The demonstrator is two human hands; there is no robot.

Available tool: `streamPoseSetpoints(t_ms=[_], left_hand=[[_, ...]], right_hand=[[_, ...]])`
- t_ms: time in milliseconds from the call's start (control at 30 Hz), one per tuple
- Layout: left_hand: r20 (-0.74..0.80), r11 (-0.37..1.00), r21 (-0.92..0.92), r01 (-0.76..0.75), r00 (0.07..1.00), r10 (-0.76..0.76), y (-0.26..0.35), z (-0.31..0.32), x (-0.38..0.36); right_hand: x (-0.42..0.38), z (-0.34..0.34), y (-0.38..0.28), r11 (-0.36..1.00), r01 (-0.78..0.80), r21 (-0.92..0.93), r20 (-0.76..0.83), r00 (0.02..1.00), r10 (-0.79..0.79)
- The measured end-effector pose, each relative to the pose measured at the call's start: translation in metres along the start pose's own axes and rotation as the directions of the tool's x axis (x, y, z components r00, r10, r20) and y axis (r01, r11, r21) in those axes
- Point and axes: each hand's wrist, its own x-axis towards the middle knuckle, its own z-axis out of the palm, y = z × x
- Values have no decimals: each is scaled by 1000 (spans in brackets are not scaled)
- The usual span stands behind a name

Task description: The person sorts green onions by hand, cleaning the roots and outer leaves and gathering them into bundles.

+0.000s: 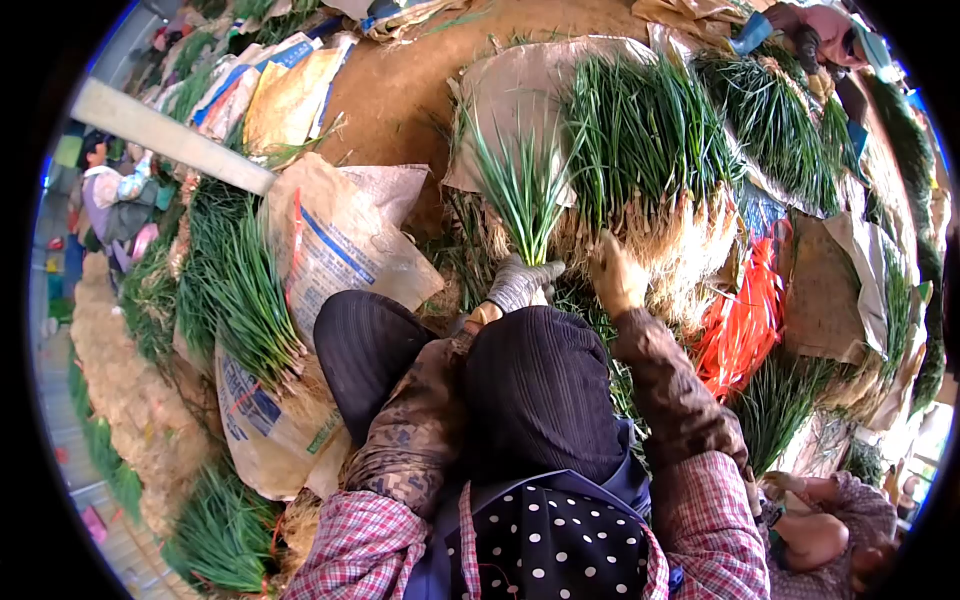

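Note:
My left hand (522, 284), in a grey glove, is closed around the lower end of a bunch of scallions (530, 185), whose green leaves fan out upward. Just to the right, my right hand (620, 275), in a pale yellow glove, touches the root side of a large scallion pile (650, 130). Its fingers are drawn together at the pale roots (690, 240); what is between them is hidden. The pile lies on a beige sack (500, 100), leaves pointing away from me. My knees are bent under my arms.
Red plastic strips (745, 320) lie right of my right arm. More scallions (245, 290) rest left on printed sacks (330, 235). A pale post (170, 135) crosses the upper left. Other people sit at far left (115, 195), upper right (820, 35) and lower right (835, 520).

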Motion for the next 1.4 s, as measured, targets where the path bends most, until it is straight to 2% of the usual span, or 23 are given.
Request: streamPoseSetpoints(t_ms=[33,133,233,267,300,333,367,433,500,533,600,667,767,800,833,900,967,1067,1167,1200,1300,1367,1400], left_hand=[[42,1000,-5,12,999,-12,1,0,-1],[235,997,-69,-37,971,52,-5,-4,7],[181,991,-25,-133,974,136,-2,2,6],[235,946,1,-325,919,316,-19,1,31],[131,930,321,-181,981,145,8,8,11],[128,876,403,-265,964,232,-19,7,57],[135,806,482,-344,938,319,-48,5,101],[193,836,451,-314,948,253,-34,5,83],[180,810,497,-311,950,254,-32,5,80],[80,755,635,-162,986,144,4,12,29],[50,790,596,-146,988,145,-4,10,45],[-84,800,593,-88,982,171,-8,11,45],[52,885,387,-258,965,258,-19,3,47],[159,934,131,-331,937,310,-13,0,25],[227,943,64,-327,925,306,-26,-1,49],[103,997,65,-29,994,22,4,5,4],[160,978,105,-182,973,164,-5,1,18],[284,946,10,-325,908,309,-16,-3,32],[187,988,-69,-140,971,151,-36,-3,66],[294,950,-295,-103,936,193,-24,-2,43],[246,909,-398,-128,939,240,-14,-2,20],[196,926,-368,-90,965,172,-8,-4,17],[166,945,-306,-113,971,170,-5,-5,19]], right_hand=[[32,-23,-23,956,-233,-176,293,915,277],[64,13,3,949,-136,-285,76,984,164],[62,-4,-10,973,-220,-73,161,960,229],[55,-10,-19,925,-374,72,276,898,342],[43,-8,-16,923,-336,187,308,912,270],[31,-5,-14,903,-304,303,338,920,196],[21,-6,-19,891,-293,347,353,921,165],[4,0,-22,790,-305,533,370,923,107],[-3,1,-18,730,-156,665,243,970,-15],[-3,-3,-20,676,-151,722,244,969,-44],[-4,-11,-25,623,-101,775,209,973,-103],[7,-1,-21,591,-223,775,199,974,107],[10,-9,-22,637,-336,694,255,942,219],[9,-13,-28,630,-351,692,278,936,216],[10,-16,-29,627,-366,688,300,930,215],[23,7,-17,298,-600,742,538,799,270],[25,-13,-37,205,-678,706,611,730,307],[24,-1,-44,-144,-624,768,639,735,226],[12,-8,-45,-50,-560,827,560,810,176],[11,-9,-44,174,-590,788,551,803,229],[9,-6,-32,272,-558,784,385,780,493],[8,-5,-3,519,-477,710,168,830,532],[2,0,18,572,-388,723,126,887,443]])
